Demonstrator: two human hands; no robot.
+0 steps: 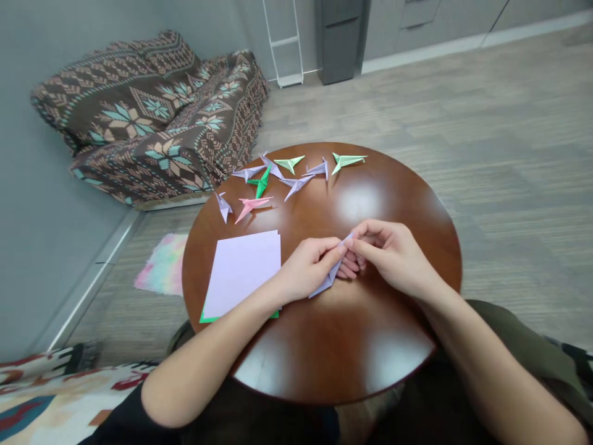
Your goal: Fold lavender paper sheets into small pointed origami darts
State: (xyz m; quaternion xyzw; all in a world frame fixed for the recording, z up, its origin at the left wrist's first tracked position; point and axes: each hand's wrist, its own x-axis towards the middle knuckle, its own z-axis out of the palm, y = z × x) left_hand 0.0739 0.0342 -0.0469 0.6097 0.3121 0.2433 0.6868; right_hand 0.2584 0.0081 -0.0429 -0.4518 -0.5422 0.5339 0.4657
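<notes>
A lilac folded paper [330,276] is a narrow, pointed strip. It slants from lower left to upper right above the round table's middle, its upper tip pinched between fingertips of both hands.

Folded cranes [296,170] lie behind the hands [352,262] on the table [333,346]; paper stack [243,272] left

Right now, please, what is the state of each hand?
Left hand: closed, pinching the folded lilac paper.
Right hand: closed, pinching the same paper at its upper tip.
</notes>
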